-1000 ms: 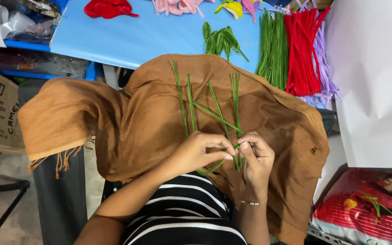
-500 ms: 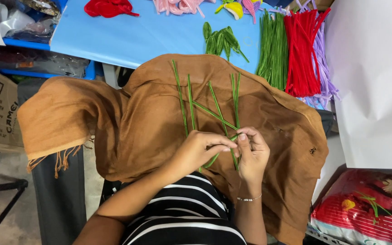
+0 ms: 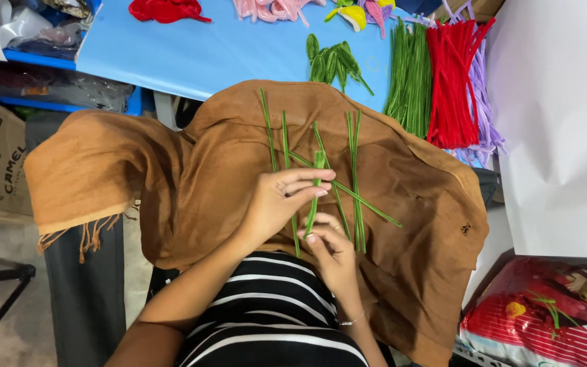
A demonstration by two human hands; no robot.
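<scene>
A brown cloth (image 3: 171,177) covers your lap across the middle of the frame, and above it the blue table (image 3: 205,47) fills the upper part, with bundles of green stems (image 3: 409,75) and red stems (image 3: 451,81) at the upper right. Several loose green stems (image 3: 354,170) lie on the cloth in the centre. Your left hand (image 3: 276,204) pinches a folded green stem (image 3: 314,194) near its top, fingers closed around it. Your right hand (image 3: 334,255), just below, grips the stem's lower end; its fingertips seem to be closed on it, though the view there is cramped.
</scene>
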